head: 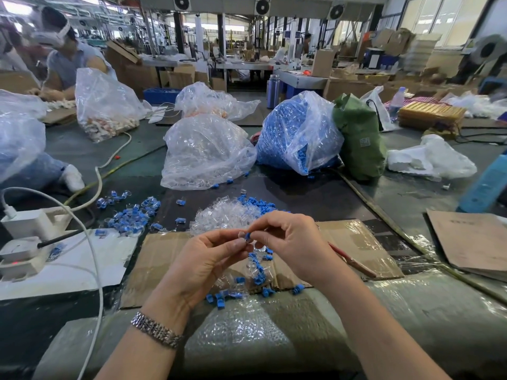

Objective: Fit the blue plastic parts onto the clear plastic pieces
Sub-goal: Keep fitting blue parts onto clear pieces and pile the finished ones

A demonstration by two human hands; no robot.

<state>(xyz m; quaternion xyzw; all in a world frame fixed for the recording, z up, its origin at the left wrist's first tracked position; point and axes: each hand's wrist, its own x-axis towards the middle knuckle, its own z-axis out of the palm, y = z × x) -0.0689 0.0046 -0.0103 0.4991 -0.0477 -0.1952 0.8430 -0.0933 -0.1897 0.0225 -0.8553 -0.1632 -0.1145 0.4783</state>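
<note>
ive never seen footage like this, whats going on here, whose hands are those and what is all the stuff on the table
There is one picture, taken by a camera worn on a person's head, looking forward and down. No machine is involved: the two bare hands are that person's own.

The left hand, with a metal bracelet on its wrist, and the right hand meet in the middle, pinching a small blue part against a clear piece that is hard to make out.

Below them lies a sheet of cardboard. Behind the hands is a loose pile of clear pieces; to the left, a scatter of blue-and-clear pieces, apparently already fitted. Farther back stand a bag of clear pieces and a bag of blue parts.
</note>
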